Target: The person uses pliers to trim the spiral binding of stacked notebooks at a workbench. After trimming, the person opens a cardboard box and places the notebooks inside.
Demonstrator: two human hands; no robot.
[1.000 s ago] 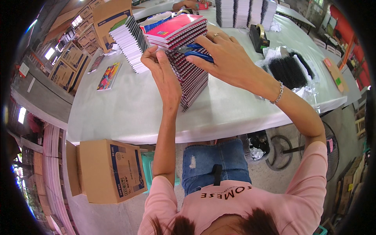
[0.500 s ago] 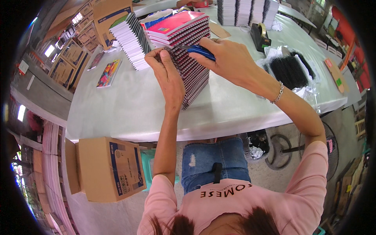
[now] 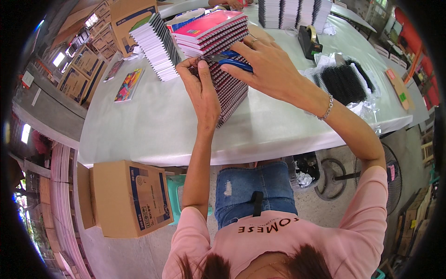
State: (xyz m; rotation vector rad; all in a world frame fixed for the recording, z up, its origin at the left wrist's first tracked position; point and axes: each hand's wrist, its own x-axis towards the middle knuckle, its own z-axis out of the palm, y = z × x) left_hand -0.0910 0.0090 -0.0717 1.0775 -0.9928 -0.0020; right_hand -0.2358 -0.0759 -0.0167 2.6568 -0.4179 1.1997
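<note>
Currently, the right hand [image 3: 268, 69] clasps blue-handled pliers [image 3: 239, 64] while the left hand [image 3: 203, 90] half-curls at the notebook stack [image 3: 233, 89], hold unclear.

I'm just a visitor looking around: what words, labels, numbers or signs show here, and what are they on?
Pink shirt: large dark lettering across the chest; legible, but I won't copy it.
Lower-left cardboard box: print and symbols on its side, with a dark blue band; not copied either.
Cardboard box at the back: a dark blue printed band, too small to read.
Top pink notebook: a small multicoloured label, too small to read.
</note>
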